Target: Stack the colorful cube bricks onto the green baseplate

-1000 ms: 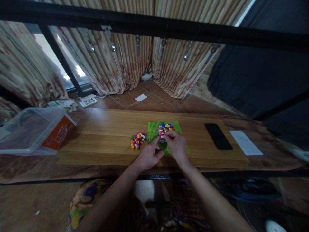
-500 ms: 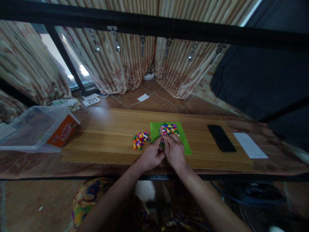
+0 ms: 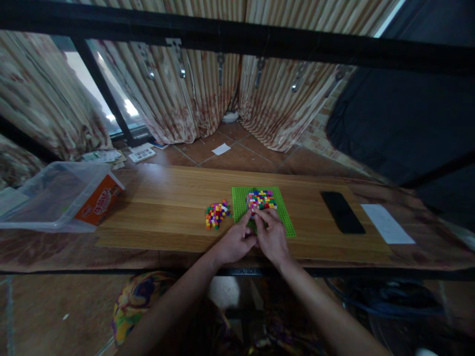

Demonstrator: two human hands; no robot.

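A block-shaped build of small multicoloured bricks [image 3: 261,198] stands on a green studded baseplate [image 3: 285,217]. My left hand [image 3: 235,241] reaches to its near left corner, index finger stretched out and thumb apart from it. My right hand [image 3: 272,236] comes in from the other side, its index fingertip touching the same corner close to the left one. Its other fingers are partly bent over the plate. Any small brick between the fingertips is too small to make out. Left of the baseplate lies a loose pile of small coloured bricks [image 3: 217,214].
A wooden board [image 3: 166,198] lies under everything. At its left end is a clear plastic bin [image 3: 48,217] with an orange label. To the right lie a black phone [image 3: 342,212] and a white paper sheet [image 3: 388,223]. A dark metal bar [image 3: 237,37] crosses above.
The right index finger has straightened toward the build's near left corner, and the fingertips have drawn slightly nearer to me. The view has shifted slightly; the brick pile looks unchanged.
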